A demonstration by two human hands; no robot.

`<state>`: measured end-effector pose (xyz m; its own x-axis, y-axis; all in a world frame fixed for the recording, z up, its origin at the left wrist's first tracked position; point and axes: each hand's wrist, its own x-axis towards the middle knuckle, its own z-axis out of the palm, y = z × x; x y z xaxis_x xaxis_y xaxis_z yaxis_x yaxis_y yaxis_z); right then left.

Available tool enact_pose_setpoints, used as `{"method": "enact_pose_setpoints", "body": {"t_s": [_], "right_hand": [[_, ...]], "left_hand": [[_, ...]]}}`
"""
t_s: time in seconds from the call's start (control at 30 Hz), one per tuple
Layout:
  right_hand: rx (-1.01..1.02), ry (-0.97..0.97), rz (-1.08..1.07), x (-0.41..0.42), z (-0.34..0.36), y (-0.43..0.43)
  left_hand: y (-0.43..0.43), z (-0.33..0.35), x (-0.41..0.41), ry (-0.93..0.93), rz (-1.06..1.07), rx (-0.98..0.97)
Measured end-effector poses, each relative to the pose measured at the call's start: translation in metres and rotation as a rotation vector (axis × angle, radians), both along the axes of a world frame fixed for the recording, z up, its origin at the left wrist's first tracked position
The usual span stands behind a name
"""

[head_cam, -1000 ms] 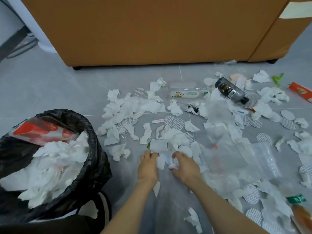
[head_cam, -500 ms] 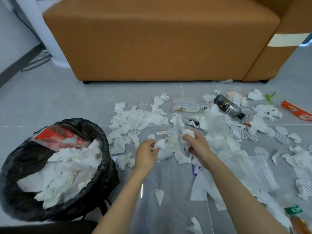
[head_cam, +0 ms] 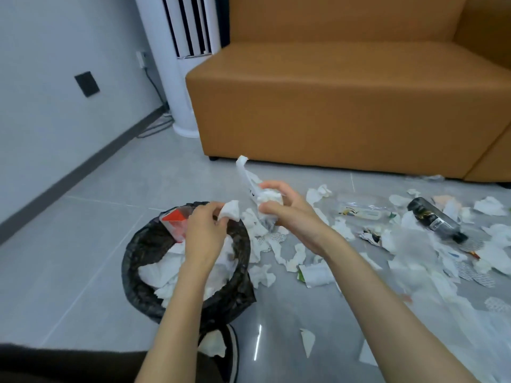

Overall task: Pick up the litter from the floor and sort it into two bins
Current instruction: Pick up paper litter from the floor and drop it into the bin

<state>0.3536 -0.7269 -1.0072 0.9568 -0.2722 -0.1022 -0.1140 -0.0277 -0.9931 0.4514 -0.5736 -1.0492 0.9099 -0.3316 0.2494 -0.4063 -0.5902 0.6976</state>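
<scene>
Both hands have lifted off the litter pile and swung left toward the bin since half a second ago. The left hand hangs over the bin, which has a black liner, and its fingers are curled round a small white tissue. The right hand, just beside it and over the floor, grips a crumpled wad with a long paper strip sticking up out of it.

The bin stands near the floor's left wall edge, heaped with white tissue, with a red-and-clear packet leaning at its far rim. The left forearm covers much of the bin's middle. To the right, scattered tissues, a clear plastic bottle and a dark bottle lie on the floor before an orange sofa. A white tower unit stands beside the sofa at the wall.

Litter toward the floor's right edge is blurred and hard to identify. A dark shoe shows by the bin's near rim, partly hidden behind the left forearm.
</scene>
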Motion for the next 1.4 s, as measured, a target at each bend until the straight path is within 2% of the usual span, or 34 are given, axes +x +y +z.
{"method": "enact_pose_setpoints", "body": {"t_s": [0.1, 0.27, 0.43, 0.6, 0.73, 0.8, 0.87, 0.93, 0.97, 1.07, 1.2, 1.4], "right_hand": [[-0.155, 0.012, 0.098, 0.018, 0.001, 0.039], [-0.213, -0.001, 0.166, 0.045, -0.024, 0.085], [-0.702, 0.086, 0.251, 0.060, -0.052, 0.097], [-0.808, 0.029, 0.085, 0.062, -0.046, 0.090], [-0.837, 0.057, -0.097, 0.056, -0.050, 0.070], [-0.816, 0.114, -0.140, 0.051, -0.057, 0.063], [-0.745, 0.196, -0.134, 0.047, -0.065, 0.061], [-0.569, 0.279, -0.107, 0.043, -0.073, 0.063], [-0.447, 0.311, -0.108, 0.041, -0.076, 0.064], [-0.160, 0.397, -0.109, 0.035, -0.077, 0.068], [-0.059, 0.423, -0.111, 0.037, -0.080, 0.065], [0.266, 0.391, -0.121, 0.046, -0.087, 0.069]], "left_hand": [[0.039, -0.002, 0.009, 0.033, 0.085, 0.096], [0.086, -0.009, 0.014, 0.187, 0.153, 0.276], [0.102, -0.003, 0.017, 0.172, 0.262, 0.267], [0.093, -0.003, 0.027, 0.077, 0.241, 0.081], [0.071, -0.015, 0.023, 0.015, 0.090, 0.163], [0.059, -0.019, 0.013, 0.003, 0.046, 0.170], [0.049, -0.016, 0.000, 0.000, 0.086, 0.019], [0.042, -0.012, -0.009, -0.040, 0.122, -0.123], [0.039, -0.011, -0.012, -0.060, 0.100, -0.128], [0.038, -0.015, -0.010, -0.087, 0.022, 0.047], [0.045, -0.029, -0.002, -0.043, -0.024, 0.382], [0.065, -0.035, 0.009, 0.107, 0.011, 0.570]]}}
